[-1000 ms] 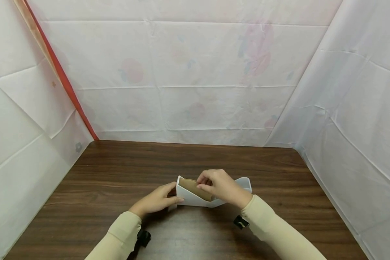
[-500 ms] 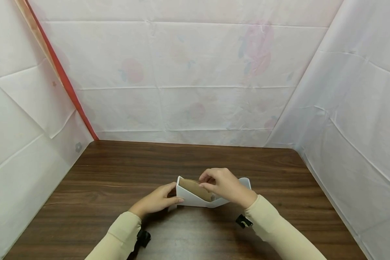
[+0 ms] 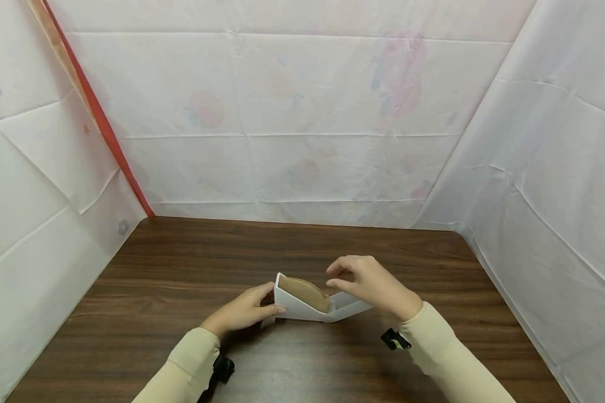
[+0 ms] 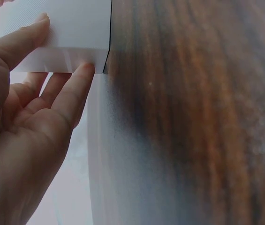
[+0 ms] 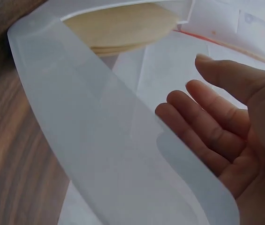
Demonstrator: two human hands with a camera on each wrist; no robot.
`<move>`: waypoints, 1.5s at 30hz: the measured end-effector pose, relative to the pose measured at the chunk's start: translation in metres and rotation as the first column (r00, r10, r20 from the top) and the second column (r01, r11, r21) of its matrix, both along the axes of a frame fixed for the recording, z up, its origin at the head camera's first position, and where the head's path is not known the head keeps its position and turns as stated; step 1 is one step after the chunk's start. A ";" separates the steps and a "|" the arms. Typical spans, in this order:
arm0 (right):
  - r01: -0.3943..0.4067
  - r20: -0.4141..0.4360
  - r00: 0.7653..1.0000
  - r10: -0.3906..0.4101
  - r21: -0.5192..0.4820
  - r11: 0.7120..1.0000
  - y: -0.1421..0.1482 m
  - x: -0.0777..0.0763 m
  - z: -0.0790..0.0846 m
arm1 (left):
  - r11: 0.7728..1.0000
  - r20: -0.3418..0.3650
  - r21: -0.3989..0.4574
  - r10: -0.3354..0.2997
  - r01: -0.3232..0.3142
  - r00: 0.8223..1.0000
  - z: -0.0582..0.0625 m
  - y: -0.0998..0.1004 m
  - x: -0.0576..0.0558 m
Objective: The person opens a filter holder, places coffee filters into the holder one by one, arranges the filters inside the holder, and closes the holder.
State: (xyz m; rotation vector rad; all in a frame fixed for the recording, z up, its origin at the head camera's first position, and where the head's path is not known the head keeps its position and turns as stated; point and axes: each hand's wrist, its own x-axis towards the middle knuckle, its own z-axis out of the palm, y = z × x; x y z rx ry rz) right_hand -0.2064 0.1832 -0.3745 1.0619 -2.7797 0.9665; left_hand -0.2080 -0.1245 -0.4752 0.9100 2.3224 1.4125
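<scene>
A white plastic holder with sloping sides sits on the table. Tan paper coffee filters stand in its left part, their rounded edges above the wall; the right wrist view shows several layers in the stack. My left hand grips the holder's left end. In the left wrist view, its thumb lies on the side wall and a fingertip touches the end wall. Over the holder's lower right part is my right hand, fingers loosely bent with nothing in them, apart from the filters. It hides the holder's right end.
The dark wood-grain table is bounded by white patterned sheeting at the back and both sides. A red strip runs down the back left corner. Black wrist devices sit under both sleeves.
My right hand has drawn away from the filters, up and to the right, uncovering more of their rounded edge and the holder's middle. My left hand and the holder stay in place.
</scene>
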 end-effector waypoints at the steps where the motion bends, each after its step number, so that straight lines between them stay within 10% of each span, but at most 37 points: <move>1: 0.006 0.004 1.000 -0.006 0.001 1.000 0.002 0.000 0.001 | 1.000 -0.001 0.001 -0.001 0.001 1.000 0.000 0.000 0.000; 45: 0.111 0.130 0.984 -0.120 0.072 0.991 0.101 0.020 -0.001 | 1.000 0.012 -0.014 0.006 -0.006 1.000 0.000 -0.001 0.002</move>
